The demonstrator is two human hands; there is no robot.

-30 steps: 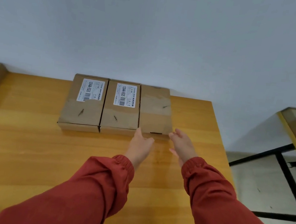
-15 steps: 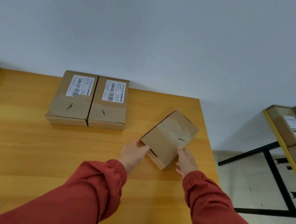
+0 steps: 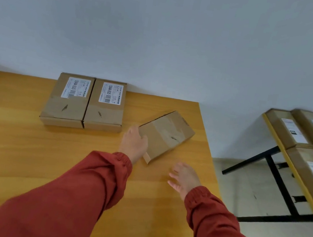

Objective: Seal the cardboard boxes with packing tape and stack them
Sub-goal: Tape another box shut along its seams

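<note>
At centre frame, my left hand (image 3: 133,143) grips the near left edge of the plain box (image 3: 166,135), which sits askew near the right edge of the wooden table (image 3: 28,151). Lower right, my right hand (image 3: 183,176) hangs loose with fingers spread, holding nothing, apart from that box. Upper left, the left labelled box (image 3: 68,100) and the right labelled box (image 3: 105,105) sit touching, side by side, against the wall.

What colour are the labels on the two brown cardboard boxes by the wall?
White paper labels with black print and barcodes; head view.
</note>
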